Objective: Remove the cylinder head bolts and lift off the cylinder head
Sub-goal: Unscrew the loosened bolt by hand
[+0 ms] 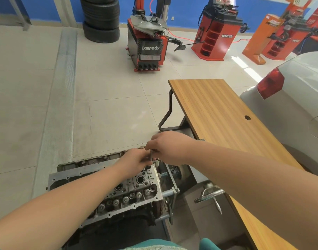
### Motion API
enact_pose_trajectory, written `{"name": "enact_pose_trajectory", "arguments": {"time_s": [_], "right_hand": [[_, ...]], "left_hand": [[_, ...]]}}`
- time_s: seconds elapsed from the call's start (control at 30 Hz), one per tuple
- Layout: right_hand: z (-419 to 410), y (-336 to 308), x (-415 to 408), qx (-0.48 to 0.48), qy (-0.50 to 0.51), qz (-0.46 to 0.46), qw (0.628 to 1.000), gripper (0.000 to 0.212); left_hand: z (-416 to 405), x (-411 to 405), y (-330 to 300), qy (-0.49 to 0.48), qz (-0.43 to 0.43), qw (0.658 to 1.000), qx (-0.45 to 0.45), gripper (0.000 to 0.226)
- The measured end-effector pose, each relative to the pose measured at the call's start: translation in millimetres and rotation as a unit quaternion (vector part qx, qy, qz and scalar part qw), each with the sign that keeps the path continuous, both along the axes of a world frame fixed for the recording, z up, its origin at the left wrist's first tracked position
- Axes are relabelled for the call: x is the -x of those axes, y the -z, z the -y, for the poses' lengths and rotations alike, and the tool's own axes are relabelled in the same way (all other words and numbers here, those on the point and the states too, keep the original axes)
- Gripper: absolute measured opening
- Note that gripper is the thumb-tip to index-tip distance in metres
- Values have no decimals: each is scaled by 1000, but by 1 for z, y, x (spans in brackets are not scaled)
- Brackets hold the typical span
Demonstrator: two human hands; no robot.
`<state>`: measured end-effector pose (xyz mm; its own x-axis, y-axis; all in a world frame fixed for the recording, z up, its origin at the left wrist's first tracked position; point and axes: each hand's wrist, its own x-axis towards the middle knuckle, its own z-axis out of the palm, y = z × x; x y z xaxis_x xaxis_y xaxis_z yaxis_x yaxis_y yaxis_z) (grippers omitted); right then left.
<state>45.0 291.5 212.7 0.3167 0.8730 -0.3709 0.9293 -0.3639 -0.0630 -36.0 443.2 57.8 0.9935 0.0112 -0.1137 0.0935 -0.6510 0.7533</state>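
Landmark: the cylinder head (129,192), a grey metal casting with round bores and valve parts showing on top, sits on an engine stand low in the view, tilted away to the left.
Tyre stack: black tyres (100,18) stand piled far beyond the cylinder head, to its left, against the blue wall.
Left hand: the left hand (134,159) reaches over the far right corner of the cylinder head, fingers curled toward a thin dark bolt (150,156); it appears to pinch the bolt's lower part, though the fingertips are hard to make out.
Bolt: upright, just above the far right corner of the cylinder head, held between the two hands.
Tyre changer: a red and black machine (147,44) marked Lanpody stands well beyond the cylinder head, on the tiled floor.
Right hand: the right hand (167,147) comes in from the right of the cylinder head, its fingertips gathered and pinching the top of the bolt.
Stand handle: a chrome hand wheel (208,193) sticks out just right of the cylinder head.
Table: a wood-grain table (217,109) runs to the right of the cylinder head, under the right forearm.
Car: the white rear of a car (290,98) with a red tail lamp lies right of the table, well apart from the cylinder head.
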Motion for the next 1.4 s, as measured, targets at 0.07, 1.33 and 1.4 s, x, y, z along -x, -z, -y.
{"name": "enact_pose_trajectory", "arguments": {"time_s": [0.07,1.33,1.4], "right_hand": [[-4,-3,5,9,62,28,998,41],[-18,2,8,23,92,51,994,17],[-15,-2,7,32,22,39,998,17]], "left_hand": [[4,2,2,-37,14,999,27,13],[5,-5,-14,-78,-7,995,56,20],[1,-4,-15,-31,-32,997,58,12]]}}
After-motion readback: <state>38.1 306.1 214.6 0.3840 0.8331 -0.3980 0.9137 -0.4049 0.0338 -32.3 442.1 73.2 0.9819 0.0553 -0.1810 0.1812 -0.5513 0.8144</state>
